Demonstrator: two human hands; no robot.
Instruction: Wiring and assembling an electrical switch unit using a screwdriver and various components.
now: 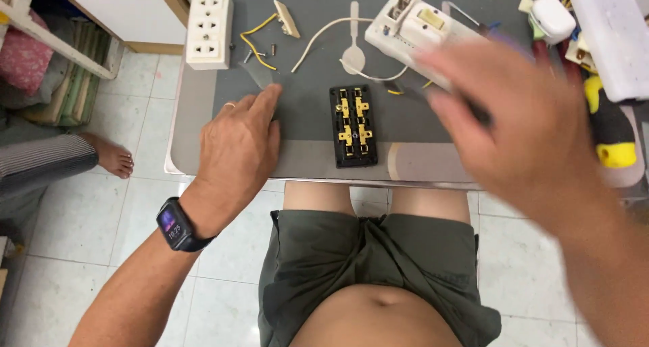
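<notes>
Seated person, viewed from above. The surface (304, 29) is a matte dark grey mat on a pale metal-edged top.

Left hand (238, 147): lies palm down and flat on the mat near the front edge, fingers loosely together, gripping nothing. The forefinger tip touches a small clear plastic piece (260, 73), thin and see-through. A black smartwatch (177, 225) sits on the wrist.

Right hand (524, 127): raised above the right side of the surface and motion-blurred. Something dark shows at the fingers, but I cannot tell whether its grip is closed on it or loose.

Black socket insert (353, 125): rectangular, hard plastic, with shiny brass contact strips set in two columns. It lies flat between the hands, just beside neither, close to the front edge.

Behind it lies a white plastic housing (414, 29), boxy and opened, with a thin cream cable (318, 43) curving away to the left. Further left lie yellow wire offcuts (253, 46), a small beige plate (287, 18), two small screws (260, 53) and a white three-outlet socket block (209, 29) at the corner. A tool with a yellow-and-black handle (608, 127), rounded and glossy, rests at the right edge.
</notes>
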